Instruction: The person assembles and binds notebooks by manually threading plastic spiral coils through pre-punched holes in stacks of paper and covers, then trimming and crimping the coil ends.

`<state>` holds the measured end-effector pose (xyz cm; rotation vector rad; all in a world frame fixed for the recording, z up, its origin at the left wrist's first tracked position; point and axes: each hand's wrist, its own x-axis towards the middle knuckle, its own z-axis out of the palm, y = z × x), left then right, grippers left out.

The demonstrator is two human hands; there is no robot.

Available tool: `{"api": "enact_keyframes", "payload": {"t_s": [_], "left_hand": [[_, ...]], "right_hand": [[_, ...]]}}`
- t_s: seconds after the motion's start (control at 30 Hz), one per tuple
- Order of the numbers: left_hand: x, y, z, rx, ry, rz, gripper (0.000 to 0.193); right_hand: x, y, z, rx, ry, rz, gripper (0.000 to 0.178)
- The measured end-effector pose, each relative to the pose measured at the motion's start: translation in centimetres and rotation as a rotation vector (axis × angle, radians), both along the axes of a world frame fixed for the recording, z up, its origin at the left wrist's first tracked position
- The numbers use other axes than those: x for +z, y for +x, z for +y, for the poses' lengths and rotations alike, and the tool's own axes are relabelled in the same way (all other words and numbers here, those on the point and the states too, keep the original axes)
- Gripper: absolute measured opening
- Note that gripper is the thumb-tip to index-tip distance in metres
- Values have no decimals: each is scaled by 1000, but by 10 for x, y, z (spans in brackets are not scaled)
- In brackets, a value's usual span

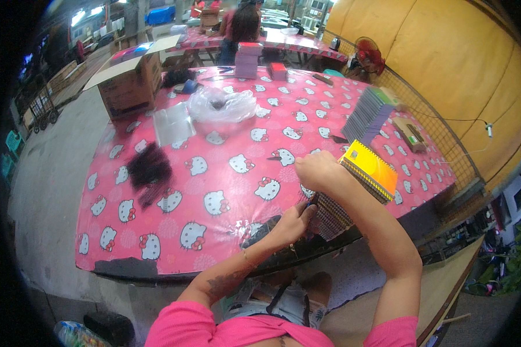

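Observation:
My left hand (300, 221) is closed around a small dark tool with a bit of blue on it, at the table's near edge. The tool's kind is too small to tell. Farther from me, my right hand (318, 171) is bent at the wrist with its fingers curled in; whatever they hold is hidden. Under and beside my hands lies a stack of coil-bound notebooks (334, 218), its dark coils facing me. Just right of my right wrist, a spiral notebook with a yellow-orange cover (371, 170) tops a pile, partly covered by my forearm.
Black binding coils (149, 168) lie on the pink patterned table (226, 173) at left. Behind them are a plastic bag (223, 105), clear sheets (174, 124) and an open cardboard box (130, 87). A tall notebook stack (367, 115) stands at right. A person (243, 26) is at the back.

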<state>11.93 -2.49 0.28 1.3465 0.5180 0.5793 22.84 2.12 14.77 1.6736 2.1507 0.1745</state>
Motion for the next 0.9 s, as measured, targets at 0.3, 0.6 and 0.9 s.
{"api": "enact_keyframes", "payload": {"t_s": [0.3,0.6,0.9], "left_hand": [[-3,9,10,41,81,26,37],[-15,5,0,74,83,12,35],[-3,5,-1,30,-11,-1,37]], "right_hand": [[-9,0,4,-25,-39,-132,19],[-9,-3,4,-15,-29,-75,20],[-16,1,4,-76,-49,-58,20]]}}
